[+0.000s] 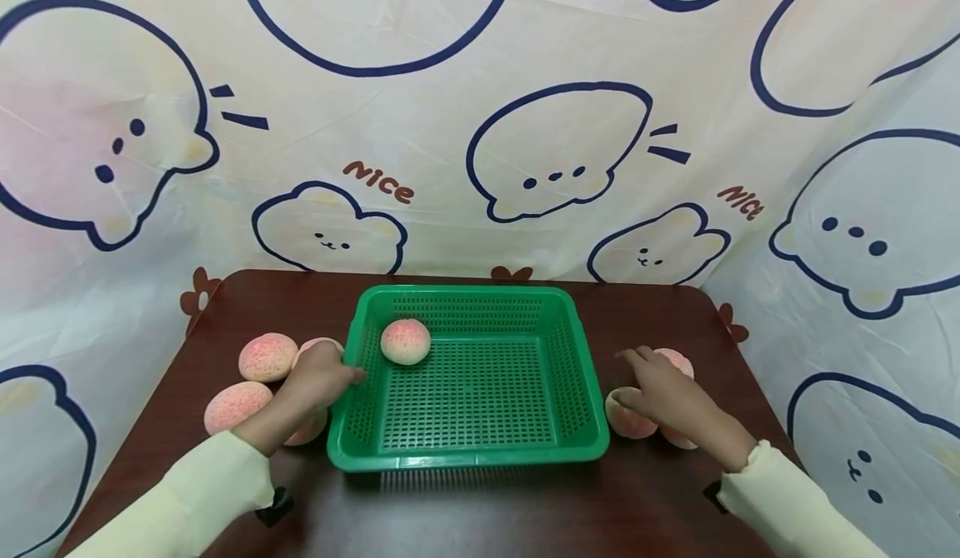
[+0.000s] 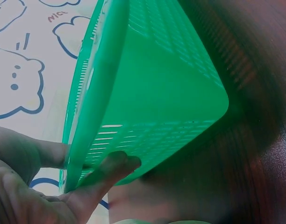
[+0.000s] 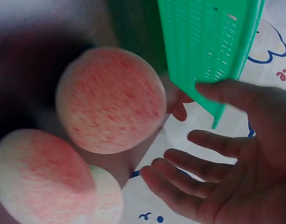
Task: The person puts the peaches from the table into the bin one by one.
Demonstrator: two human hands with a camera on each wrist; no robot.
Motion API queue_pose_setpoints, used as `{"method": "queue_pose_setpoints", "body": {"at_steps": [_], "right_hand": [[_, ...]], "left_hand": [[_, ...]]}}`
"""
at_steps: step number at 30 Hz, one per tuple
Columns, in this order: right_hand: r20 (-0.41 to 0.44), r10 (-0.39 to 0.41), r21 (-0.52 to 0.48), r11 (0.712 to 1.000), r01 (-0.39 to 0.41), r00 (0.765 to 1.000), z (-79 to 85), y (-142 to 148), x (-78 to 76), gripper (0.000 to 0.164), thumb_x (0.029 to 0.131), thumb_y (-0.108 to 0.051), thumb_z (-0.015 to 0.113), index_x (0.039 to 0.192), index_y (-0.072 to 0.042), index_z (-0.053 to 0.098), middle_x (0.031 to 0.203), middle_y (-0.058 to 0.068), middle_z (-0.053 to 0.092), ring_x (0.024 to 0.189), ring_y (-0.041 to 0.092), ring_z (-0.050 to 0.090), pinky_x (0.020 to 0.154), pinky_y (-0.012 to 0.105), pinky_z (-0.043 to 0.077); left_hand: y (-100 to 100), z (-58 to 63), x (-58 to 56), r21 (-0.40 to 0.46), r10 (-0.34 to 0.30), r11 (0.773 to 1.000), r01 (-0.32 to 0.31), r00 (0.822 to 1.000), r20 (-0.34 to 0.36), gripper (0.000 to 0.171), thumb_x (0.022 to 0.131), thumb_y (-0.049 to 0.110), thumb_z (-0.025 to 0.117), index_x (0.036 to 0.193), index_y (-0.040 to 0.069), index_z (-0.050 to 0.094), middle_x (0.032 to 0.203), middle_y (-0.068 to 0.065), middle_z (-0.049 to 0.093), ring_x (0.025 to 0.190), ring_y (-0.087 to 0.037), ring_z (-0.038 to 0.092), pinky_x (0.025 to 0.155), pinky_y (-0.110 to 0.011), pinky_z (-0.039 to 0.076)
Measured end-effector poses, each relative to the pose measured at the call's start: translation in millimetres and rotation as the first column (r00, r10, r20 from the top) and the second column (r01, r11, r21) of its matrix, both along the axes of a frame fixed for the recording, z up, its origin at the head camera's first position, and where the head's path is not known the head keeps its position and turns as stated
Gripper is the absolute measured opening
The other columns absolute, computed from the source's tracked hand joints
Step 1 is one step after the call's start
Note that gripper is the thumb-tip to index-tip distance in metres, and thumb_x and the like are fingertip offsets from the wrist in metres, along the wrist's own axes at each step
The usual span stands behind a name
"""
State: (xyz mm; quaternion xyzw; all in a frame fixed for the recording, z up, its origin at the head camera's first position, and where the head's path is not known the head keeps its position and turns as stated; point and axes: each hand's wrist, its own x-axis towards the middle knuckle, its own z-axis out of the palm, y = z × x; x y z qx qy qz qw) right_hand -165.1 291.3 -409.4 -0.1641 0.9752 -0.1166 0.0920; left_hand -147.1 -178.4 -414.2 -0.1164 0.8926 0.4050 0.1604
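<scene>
At the left side of the green plastic basket [image 1: 468, 462], my left hand [image 1: 321, 376] reaches to the rim. Its thumb [image 2: 117, 168] stands out along the outer wall, apart from the straight finger that meets the rim [image 2: 94, 88]. Pink-and-cream peaches lie beside and under this hand, among them a front-left peach [image 1: 236, 406] and a back-left peach [image 1: 267, 356]. My right hand [image 1: 667, 387] hovers over the right-hand peaches, fingers spread, holding nothing. One right peach [image 3: 110, 100] is just off its fingertips; another peach [image 3: 42, 179] sits nearby.
Inside the basket, one peach [image 1: 406, 341] rests near the back left corner. The basket stands mid-table on the dark brown tabletop [image 1: 480, 516]. A printed cloth [image 1: 450, 141] with cartoon figures hangs behind and along both sides.
</scene>
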Motion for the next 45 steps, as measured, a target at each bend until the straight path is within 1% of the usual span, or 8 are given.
{"method": "queue_pose_setpoints", "body": {"at_steps": [5,11,18,27,33,38,41,45], "right_hand": [[0.044,0.003,0.032,0.999,-0.004,0.999,-12.2,4.5,12.6,0.071,0.086,-0.039,0.080,0.141,0.000,0.056,0.137,0.023,0.059,0.122,0.046,0.059,0.091,0.057,0.055],[0.009,0.012,0.063,0.998,-0.012,1.000,-26.1,5.7,20.2,0.082,0.080,-0.046,0.084,0.140,0.002,0.056,0.132,0.025,0.061,0.115,0.048,0.060,0.085,0.055,0.055],[-0.035,-0.009,0.096,0.995,0.012,0.999,-34.3,3.2,22.5,0.066,0.075,-0.032,0.090,0.126,0.000,0.063,0.111,0.018,0.066,0.101,0.037,0.065,0.075,0.047,0.056],[-0.112,0.017,0.157,0.988,0.001,0.994,-37.8,-2.2,23.9,0.061,0.073,-0.031,0.091,0.121,-0.002,0.066,0.090,0.011,0.063,0.083,0.026,0.064,0.061,0.038,0.051],[-0.180,0.019,0.157,0.988,0.010,0.984,-39.7,-7.2,26.9,0.057,0.072,-0.025,0.092,0.119,-0.003,0.069,0.094,0.013,0.066,0.087,0.029,0.064,0.063,0.040,0.053],[-0.226,0.026,0.146,0.989,0.007,0.974,-39.3,-8.7,30.1,0.049,0.073,-0.018,0.090,0.117,-0.007,0.071,0.089,0.011,0.065,0.083,0.027,0.062,0.056,0.037,0.051],[-0.249,0.038,0.139,0.990,-0.003,0.968,-40.7,-7.7,31.8,0.047,0.073,-0.017,0.089,0.115,-0.008,0.072,0.087,0.009,0.065,0.081,0.025,0.061,0.054,0.034,0.049],[-0.261,0.059,0.125,0.992,-0.027,0.964,-43.0,-4.0,30.8,0.048,0.070,-0.021,0.092,0.113,-0.009,0.073,0.090,0.008,0.067,0.082,0.024,0.063,0.057,0.035,0.050]], "left_hand": [[-0.4,0.8,-0.4,0.004,-0.007,1.000,0.007,1.000,-0.010,0.015,0.092,0.006,0.067,0.095,-0.009,0.065,0.096,-0.024,0.070,0.087,-0.027,0.074,0.069,-0.037,0.060],[-0.7,0.5,-0.7,-0.001,-0.015,1.000,0.015,1.000,-0.014,0.015,0.092,0.006,0.067,0.094,-0.008,0.066,0.095,-0.023,0.071,0.086,-0.028,0.074,0.070,-0.038,0.060],[-1.3,-1.0,-0.6,-0.008,-0.013,1.000,0.013,1.000,-0.010,0.015,0.092,0.007,0.068,0.095,-0.008,0.065,0.096,-0.024,0.071,0.088,-0.028,0.074,0.071,-0.038,0.060],[-2.5,-0.4,1.0,0.004,-0.007,1.000,0.007,1.000,0.003,0.020,0.093,0.007,0.068,0.102,-0.010,0.064,0.098,-0.025,0.071,0.086,-0.027,0.075,0.072,-0.040,0.062],[-2.1,-0.5,1.7,0.003,-0.002,1.000,0.002,1.000,0.005,0.020,0.093,0.007,0.067,0.102,-0.011,0.064,0.100,-0.025,0.071,0.089,-0.028,0.075,0.073,-0.040,0.062],[-0.8,-1.6,1.0,0.010,0.000,1.000,0.000,1.000,-0.008,0.018,0.092,0.006,0.067,0.100,-0.010,0.063,0.093,-0.022,0.068,0.087,-0.027,0.073,0.070,-0.037,0.060],[-0.4,-1.4,0.9,0.008,0.006,1.000,-0.006,1.000,0.000,0.018,0.092,0.006,0.067,0.100,-0.010,0.063,0.094,-0.022,0.068,0.087,-0.027,0.073,0.070,-0.038,0.060],[-0.7,-1.1,0.8,0.011,0.011,1.000,-0.011,1.000,0.007,0.018,0.092,0.005,0.067,0.101,-0.010,0.063,0.096,-0.024,0.069,0.089,-0.028,0.074,0.070,-0.038,0.061]]}}
